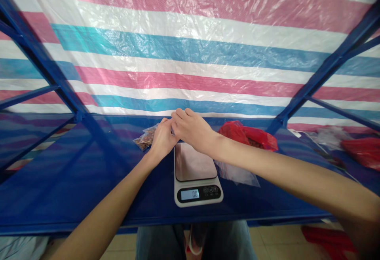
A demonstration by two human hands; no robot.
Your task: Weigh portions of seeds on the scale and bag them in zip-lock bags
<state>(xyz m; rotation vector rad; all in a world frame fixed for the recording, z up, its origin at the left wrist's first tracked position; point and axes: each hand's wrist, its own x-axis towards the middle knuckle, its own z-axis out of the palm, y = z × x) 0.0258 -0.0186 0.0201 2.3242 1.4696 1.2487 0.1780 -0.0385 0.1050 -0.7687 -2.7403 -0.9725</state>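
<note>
- Blue, glossy shelf (89,173), head view; one shiny striped plastic sheet (190,56) behind.
- Two hands, left (164,137) and right (194,130), meeting at the scale plate's far edge; fingers curled in. One small dark object (172,132) glints between; which hand grips it, cannot tell.
- One scale (196,163): rounded pale body, smooth squarish plate, reads 0.0.
- One crinkled clear bag of brown pieces (143,142) beside left hand.
- One crumpled red bag (234,131) beyond right forearm.
</note>
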